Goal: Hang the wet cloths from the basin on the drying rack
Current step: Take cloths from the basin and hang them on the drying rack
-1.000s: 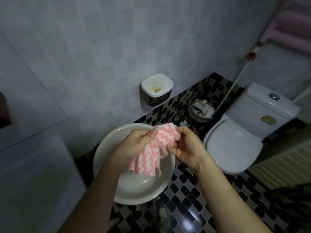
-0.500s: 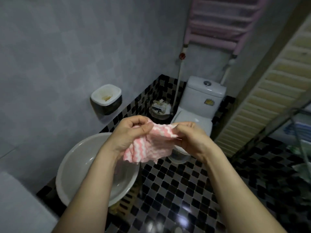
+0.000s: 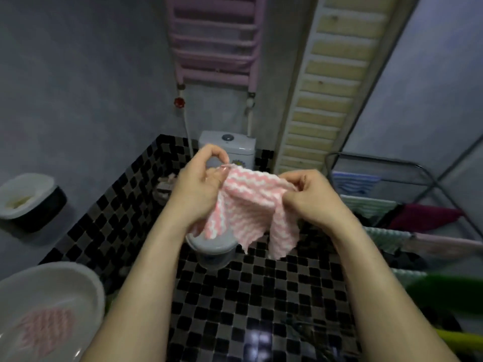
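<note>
A pink-and-white zigzag cloth (image 3: pixel 251 207) hangs spread between both hands at chest height in the middle of the view. My left hand (image 3: pixel 198 186) pinches its upper left corner. My right hand (image 3: pixel 311 194) grips its upper right edge. The white basin (image 3: pixel 86 286) sits on the floor at the lower left, and another pink zigzag cloth (image 3: pixel 47 330) lies inside it. The drying rack (image 3: pixel 428 178) stands at the right, a dark metal frame with several cloths draped over its bars.
A white toilet (image 3: pixel 230 146) stands straight ahead, partly behind the cloth. A pink wall radiator (image 3: pixel 214 40) hangs above it. A small bin (image 3: pixel 31 202) is fixed to the left wall. The floor (image 3: pixel 261 296) is black-and-grey mosaic tile. A slatted panel (image 3: pixel 332 82) leans at the right.
The view has swung right, away from the basin toward the rack. Both hands have pulled the bunched cloth apart, so it now hangs spread out.
</note>
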